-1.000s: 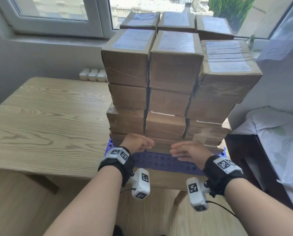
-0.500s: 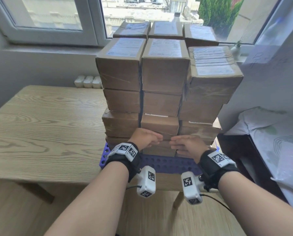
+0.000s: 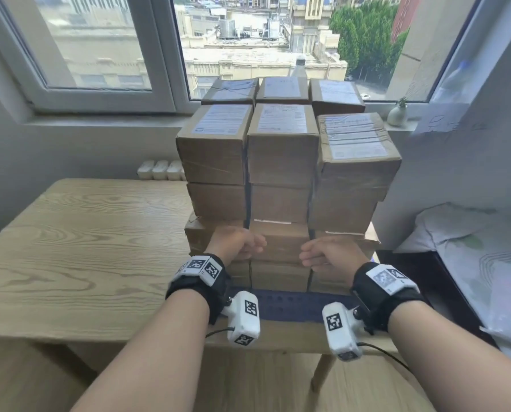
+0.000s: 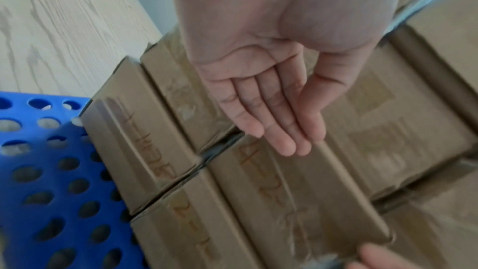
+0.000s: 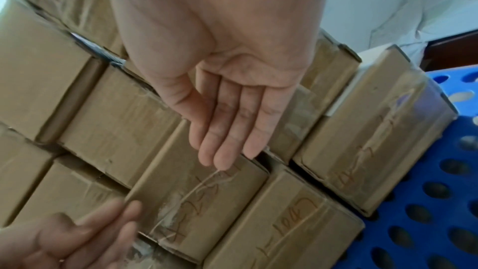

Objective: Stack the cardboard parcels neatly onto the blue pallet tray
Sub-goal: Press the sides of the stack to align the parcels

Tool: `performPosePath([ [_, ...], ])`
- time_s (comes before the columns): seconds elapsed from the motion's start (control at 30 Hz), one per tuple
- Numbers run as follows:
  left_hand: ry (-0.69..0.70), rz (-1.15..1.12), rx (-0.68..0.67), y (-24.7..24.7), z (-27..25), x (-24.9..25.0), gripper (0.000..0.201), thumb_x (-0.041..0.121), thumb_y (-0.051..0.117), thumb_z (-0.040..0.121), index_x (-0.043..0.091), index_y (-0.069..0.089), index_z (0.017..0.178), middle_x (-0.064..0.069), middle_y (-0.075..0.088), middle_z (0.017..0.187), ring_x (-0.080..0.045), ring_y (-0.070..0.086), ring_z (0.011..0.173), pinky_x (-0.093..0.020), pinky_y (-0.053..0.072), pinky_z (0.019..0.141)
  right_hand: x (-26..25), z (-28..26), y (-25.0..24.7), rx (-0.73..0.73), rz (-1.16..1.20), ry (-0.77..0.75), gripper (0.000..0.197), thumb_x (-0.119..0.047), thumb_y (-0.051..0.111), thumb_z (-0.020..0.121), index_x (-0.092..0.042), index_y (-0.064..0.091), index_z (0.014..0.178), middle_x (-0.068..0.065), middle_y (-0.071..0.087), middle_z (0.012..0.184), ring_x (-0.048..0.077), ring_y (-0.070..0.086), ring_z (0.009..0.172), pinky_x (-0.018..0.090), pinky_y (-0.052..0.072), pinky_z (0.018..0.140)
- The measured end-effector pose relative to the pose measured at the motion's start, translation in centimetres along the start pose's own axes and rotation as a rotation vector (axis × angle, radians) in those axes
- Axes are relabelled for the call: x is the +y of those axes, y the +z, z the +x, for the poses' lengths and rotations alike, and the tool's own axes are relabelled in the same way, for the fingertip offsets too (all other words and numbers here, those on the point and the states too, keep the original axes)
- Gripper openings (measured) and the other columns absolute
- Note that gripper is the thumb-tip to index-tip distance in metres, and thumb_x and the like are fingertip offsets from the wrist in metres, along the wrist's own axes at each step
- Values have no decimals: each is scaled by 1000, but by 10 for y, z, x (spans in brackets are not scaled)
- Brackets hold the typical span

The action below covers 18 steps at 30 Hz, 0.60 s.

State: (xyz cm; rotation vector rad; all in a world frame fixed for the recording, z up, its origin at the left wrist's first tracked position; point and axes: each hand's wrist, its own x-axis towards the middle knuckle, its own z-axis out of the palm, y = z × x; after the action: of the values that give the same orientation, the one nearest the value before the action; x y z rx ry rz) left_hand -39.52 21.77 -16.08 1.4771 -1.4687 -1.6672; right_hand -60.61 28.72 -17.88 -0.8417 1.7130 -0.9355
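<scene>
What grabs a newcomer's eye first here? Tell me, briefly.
The tall stack of cardboard parcels on the blue pallet tray, at the wooden table's right end under the window. Next, the left hand and right hand, fingers straight, in front of the stack's lower rows.

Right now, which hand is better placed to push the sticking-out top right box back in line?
Probably the right hand: it is open, holds nothing, and is below the top right box that overhangs. The left hand is by the left column.
</scene>
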Motion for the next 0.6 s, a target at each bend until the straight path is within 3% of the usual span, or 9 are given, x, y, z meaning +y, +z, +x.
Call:
performPosePath([
  [0.1,80,-98,173,-16,-7,15,29,-11,47,82,1,66,64,-11,71,69,-15,62,51,-20,47,49,-8,-6,-6,76,51,-14,19,-5,54,92,-6,70,82,9,75,74,20,70,66,34,56,76],
  [0.17,178,-140,394,-29,-8,19,26,-1,50,67,9,65,47,-13,66,60,-23,55,50,-21,43,48,-15,-13,-12,166,117,-28,20,-2,55,90,-4,68,74,14,71,69,20,67,57,38,56,75],
  [0.23,230,-177,611,-43,-12,24,23,9,49,60,12,64,42,-7,63,53,-26,53,57,-22,42,53,-20,-21,-21,301,141,-49,22,3,53,89,-1,65,71,10,66,53,12,61,40,30,54,58],
  [0.3,228,-239,767,-57,-16,31,24,6,51,70,11,65,52,-2,60,54,-26,55,64,-20,39,50,-21,-31,-31,447,146,-55,27,4,48,91,-5,56,67,-5,52,32,3,50,28,13,41,37],
  [0.33,218,-261,826,-65,-15,36,23,5,51,75,11,67,60,-3,62,59,-27,57,70,-21,39,54,-23,-38,-35,514,162,-53,28,1,48,92,-7,53,66,-10,48,29,1,49,29,10,36,33],
  [0.4,215,-319,887,-75,-7,43,15,10,52,82,11,68,81,-6,69,81,-29,60,86,-26,41,70,-23,-39,-44,674,203,-78,16,-8,55,84,-5,60,69,-11,55,36,4,56,40,15,45,43],
  [0.47,230,-424,852,-79,3,51,16,17,52,83,11,63,94,-11,70,101,-29,62,94,-33,44,81,-20,-28,-54,807,240,-98,17,-20,56,71,-9,69,71,-2,67,57,22,66,68,28,54,66],
  [0.53,215,-400,768,-81,14,54,30,18,49,89,1,64,109,-19,66,118,-33,60,107,-36,44,90,-8,3,-70,840,215,-123,29,-33,52,59,-18,71,75,1,70,75,32,67,82,44,57,80],
  [0.6,147,-268,642,-81,21,54,38,15,38,100,-6,58,125,-25,57,130,-36,53,120,-35,41,95,-30,-6,-55,795,173,-113,45,-30,49,60,-18,73,96,3,65,87,28,62,86,41,53,84],
])
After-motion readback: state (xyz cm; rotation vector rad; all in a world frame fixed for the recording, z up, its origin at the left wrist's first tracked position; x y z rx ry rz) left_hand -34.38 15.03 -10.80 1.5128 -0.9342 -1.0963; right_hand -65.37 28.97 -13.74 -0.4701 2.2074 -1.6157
